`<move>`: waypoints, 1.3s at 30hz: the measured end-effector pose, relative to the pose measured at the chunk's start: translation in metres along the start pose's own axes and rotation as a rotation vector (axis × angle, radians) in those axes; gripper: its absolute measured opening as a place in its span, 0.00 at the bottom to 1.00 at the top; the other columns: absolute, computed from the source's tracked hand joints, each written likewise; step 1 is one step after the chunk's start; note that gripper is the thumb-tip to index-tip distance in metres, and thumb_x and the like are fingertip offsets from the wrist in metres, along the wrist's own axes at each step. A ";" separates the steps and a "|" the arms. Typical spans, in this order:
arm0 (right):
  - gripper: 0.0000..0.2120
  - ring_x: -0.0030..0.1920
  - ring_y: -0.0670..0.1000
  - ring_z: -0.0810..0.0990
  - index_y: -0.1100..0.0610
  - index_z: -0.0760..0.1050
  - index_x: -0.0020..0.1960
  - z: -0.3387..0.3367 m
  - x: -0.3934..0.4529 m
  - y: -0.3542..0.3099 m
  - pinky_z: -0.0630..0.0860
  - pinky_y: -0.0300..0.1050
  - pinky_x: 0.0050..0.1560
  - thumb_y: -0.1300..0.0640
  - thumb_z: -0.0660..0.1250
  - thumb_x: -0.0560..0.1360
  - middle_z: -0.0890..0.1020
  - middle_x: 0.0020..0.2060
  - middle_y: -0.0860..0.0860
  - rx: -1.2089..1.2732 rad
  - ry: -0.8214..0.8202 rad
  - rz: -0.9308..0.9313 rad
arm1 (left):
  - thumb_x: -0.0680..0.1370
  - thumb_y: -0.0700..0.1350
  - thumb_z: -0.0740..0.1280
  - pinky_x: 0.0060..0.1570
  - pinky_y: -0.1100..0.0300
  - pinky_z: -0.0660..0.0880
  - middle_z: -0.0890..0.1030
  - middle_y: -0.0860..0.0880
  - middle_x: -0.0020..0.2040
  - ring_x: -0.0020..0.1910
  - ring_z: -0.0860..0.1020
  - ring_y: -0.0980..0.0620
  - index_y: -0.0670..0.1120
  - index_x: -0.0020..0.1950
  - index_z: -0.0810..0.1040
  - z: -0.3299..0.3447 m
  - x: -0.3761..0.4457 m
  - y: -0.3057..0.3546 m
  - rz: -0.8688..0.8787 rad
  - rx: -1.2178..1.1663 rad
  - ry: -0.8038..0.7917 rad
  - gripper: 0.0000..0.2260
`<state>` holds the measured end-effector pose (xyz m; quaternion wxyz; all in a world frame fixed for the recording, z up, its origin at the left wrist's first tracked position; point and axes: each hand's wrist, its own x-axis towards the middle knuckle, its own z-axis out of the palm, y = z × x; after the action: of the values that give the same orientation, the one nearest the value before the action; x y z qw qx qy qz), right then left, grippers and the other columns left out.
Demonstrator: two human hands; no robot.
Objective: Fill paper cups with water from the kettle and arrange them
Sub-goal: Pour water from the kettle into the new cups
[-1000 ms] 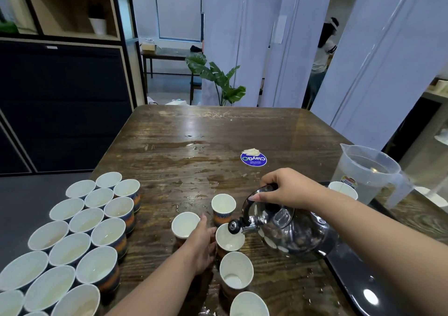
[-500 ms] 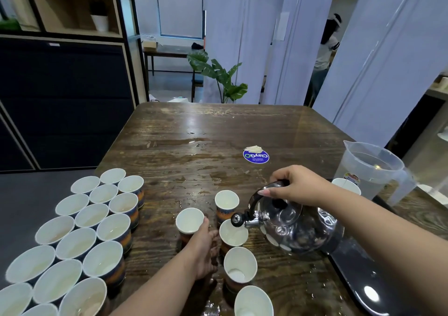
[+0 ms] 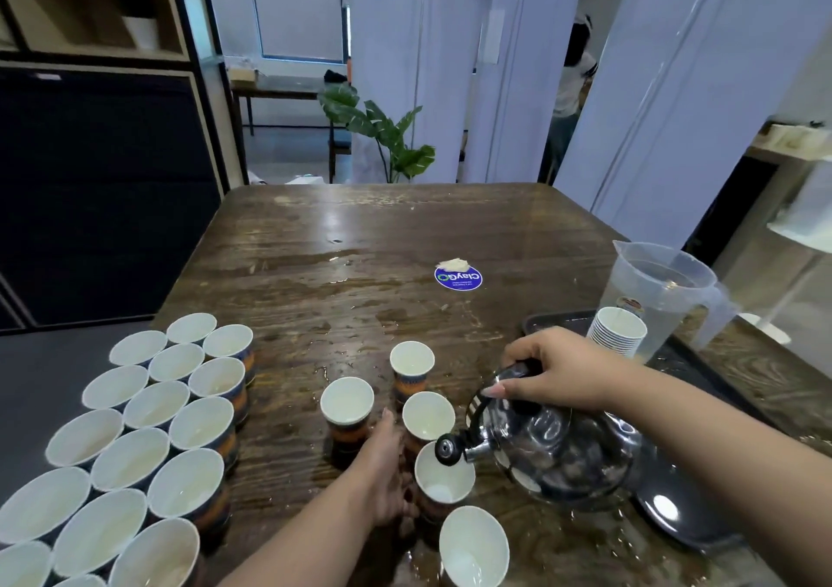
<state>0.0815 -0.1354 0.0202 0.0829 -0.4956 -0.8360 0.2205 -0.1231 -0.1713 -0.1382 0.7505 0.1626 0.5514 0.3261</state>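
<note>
Right hand [image 3: 547,372] grips kettle [image 3: 551,453] handle, spout over a near paper cup [image 3: 443,480]. Left hand [image 3: 382,474] curls around that cup's left side.

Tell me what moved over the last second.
The kettle came nearer, its spout now over the next cup of the middle column. The left hand slid back to steady that cup. The right hand keeps its grip on the handle; the filled cups and jug stayed put.

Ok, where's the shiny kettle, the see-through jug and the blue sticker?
kettle [image 3: 558,447], head view, on its shiny steel body.
jug [image 3: 648,298], head view, on its clear side wall.
blue sticker [image 3: 458,278], head view, on its round middle.
</note>
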 end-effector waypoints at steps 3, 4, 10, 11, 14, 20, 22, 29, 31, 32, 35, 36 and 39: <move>0.27 0.34 0.49 0.75 0.58 0.75 0.40 0.004 -0.004 0.001 0.76 0.49 0.39 0.32 0.69 0.66 0.79 0.34 0.52 -0.096 0.018 0.014 | 0.79 0.66 0.42 0.45 0.55 0.69 0.79 0.48 0.44 0.43 0.75 0.47 0.48 0.43 0.73 0.003 -0.006 -0.001 -0.014 -0.012 0.013 0.29; 0.28 0.36 0.50 0.76 0.57 0.76 0.42 0.005 -0.006 0.001 0.76 0.49 0.40 0.30 0.68 0.65 0.79 0.35 0.52 -0.121 0.023 0.028 | 0.79 0.66 0.42 0.46 0.53 0.68 0.78 0.49 0.44 0.44 0.75 0.47 0.48 0.43 0.73 0.003 -0.007 -0.002 -0.020 -0.017 0.010 0.29; 0.30 0.37 0.51 0.78 0.57 0.77 0.43 0.004 -0.011 -0.003 0.76 0.51 0.40 0.29 0.66 0.64 0.80 0.35 0.52 -0.135 0.030 0.047 | 0.80 0.65 0.42 0.56 0.47 0.64 0.77 0.46 0.57 0.52 0.72 0.47 0.48 0.75 0.63 0.002 -0.007 -0.004 0.002 -0.021 -0.021 0.31; 0.28 0.37 0.51 0.78 0.56 0.77 0.43 0.004 -0.011 -0.005 0.76 0.51 0.40 0.30 0.66 0.65 0.80 0.35 0.52 -0.139 0.031 0.055 | 0.80 0.66 0.43 0.55 0.48 0.65 0.75 0.45 0.60 0.55 0.72 0.47 0.49 0.74 0.63 0.002 -0.008 -0.004 0.003 -0.015 -0.034 0.31; 0.24 0.36 0.50 0.78 0.54 0.77 0.42 0.003 -0.013 -0.010 0.75 0.51 0.40 0.32 0.68 0.67 0.80 0.34 0.51 -0.154 0.032 0.071 | 0.79 0.68 0.43 0.51 0.51 0.67 0.75 0.45 0.63 0.57 0.73 0.47 0.52 0.69 0.67 -0.001 -0.007 -0.005 -0.006 -0.007 -0.056 0.30; 0.24 0.38 0.50 0.78 0.54 0.78 0.43 0.001 -0.016 -0.018 0.76 0.50 0.40 0.32 0.68 0.67 0.81 0.35 0.50 -0.178 0.008 0.114 | 0.79 0.67 0.43 0.50 0.52 0.67 0.72 0.46 0.67 0.65 0.71 0.47 0.48 0.74 0.63 -0.001 -0.013 -0.004 -0.025 0.018 -0.058 0.33; 0.23 0.37 0.50 0.78 0.53 0.77 0.42 0.001 -0.017 -0.020 0.76 0.50 0.39 0.32 0.68 0.67 0.80 0.34 0.50 -0.178 -0.002 0.113 | 0.79 0.68 0.43 0.50 0.53 0.67 0.73 0.44 0.68 0.65 0.71 0.45 0.48 0.73 0.65 -0.001 -0.013 -0.005 -0.033 0.031 -0.054 0.33; 0.28 0.37 0.52 0.78 0.56 0.76 0.41 0.001 -0.015 -0.023 0.75 0.52 0.38 0.29 0.65 0.65 0.79 0.34 0.51 -0.206 -0.006 0.094 | 0.78 0.69 0.42 0.72 0.47 0.54 0.65 0.43 0.74 0.72 0.65 0.43 0.50 0.75 0.63 -0.008 -0.015 -0.009 -0.073 0.058 -0.091 0.34; 0.29 0.36 0.52 0.78 0.56 0.75 0.41 0.001 -0.015 -0.024 0.74 0.51 0.36 0.29 0.65 0.64 0.79 0.34 0.52 -0.220 -0.002 0.088 | 0.77 0.69 0.42 0.73 0.46 0.49 0.60 0.43 0.77 0.75 0.60 0.42 0.51 0.76 0.61 -0.008 -0.015 -0.010 -0.085 0.061 -0.100 0.35; 0.29 0.36 0.53 0.77 0.56 0.74 0.40 0.001 -0.015 -0.024 0.74 0.51 0.36 0.29 0.65 0.65 0.79 0.33 0.52 -0.233 0.002 0.084 | 0.77 0.70 0.41 0.73 0.44 0.47 0.59 0.43 0.77 0.75 0.58 0.40 0.51 0.77 0.58 -0.009 -0.014 -0.010 -0.089 0.057 -0.104 0.35; 0.27 0.33 0.53 0.75 0.57 0.72 0.38 0.000 -0.014 -0.027 0.70 0.49 0.33 0.31 0.66 0.66 0.77 0.31 0.52 -0.262 0.013 0.085 | 0.77 0.70 0.42 0.72 0.38 0.47 0.61 0.44 0.77 0.73 0.62 0.35 0.51 0.78 0.53 -0.010 -0.013 -0.013 -0.096 0.045 -0.106 0.35; 0.27 0.32 0.51 0.73 0.58 0.71 0.37 0.000 -0.015 -0.029 0.68 0.48 0.33 0.32 0.67 0.67 0.76 0.30 0.52 -0.266 0.015 0.088 | 0.78 0.69 0.42 0.72 0.38 0.47 0.62 0.44 0.76 0.72 0.63 0.34 0.51 0.78 0.53 -0.010 -0.012 -0.014 -0.093 0.046 -0.102 0.34; 0.26 0.31 0.49 0.70 0.58 0.71 0.37 -0.001 -0.015 -0.031 0.67 0.46 0.33 0.33 0.68 0.68 0.74 0.29 0.51 -0.278 0.014 0.091 | 0.79 0.68 0.42 0.72 0.38 0.49 0.63 0.43 0.75 0.69 0.66 0.33 0.50 0.78 0.52 -0.006 -0.016 -0.014 -0.086 0.048 -0.102 0.33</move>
<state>0.0646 -0.1614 0.0365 0.0091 -0.5413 -0.8345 0.1025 -0.1274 -0.1932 -0.1373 0.7868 0.1732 0.5265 0.2715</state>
